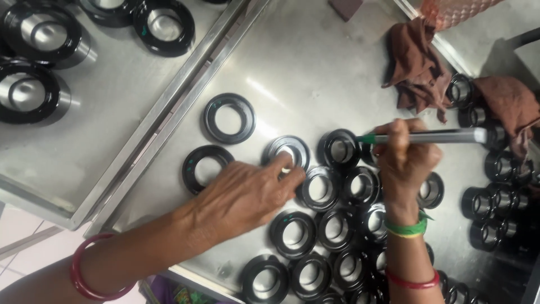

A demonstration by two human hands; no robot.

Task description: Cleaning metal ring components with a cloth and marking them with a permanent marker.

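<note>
My left hand (247,194) reaches across a steel tray and its fingertips press on a black ring with a metal centre (287,150). My right hand (404,157) grips a grey marker with a green tip (427,136), held level with the tip pointing left over another black ring (341,148). Several black rings (315,236) lie flat in rows below and between my hands. Two single rings (228,117) (205,166) lie apart to the left.
A raised steel tray edge (185,107) divides off a left tray holding larger black-and-metal rings (28,93). Brown cloths (419,62) (509,107) lie at the upper right. Small black cylinders (495,200) crowd the right side.
</note>
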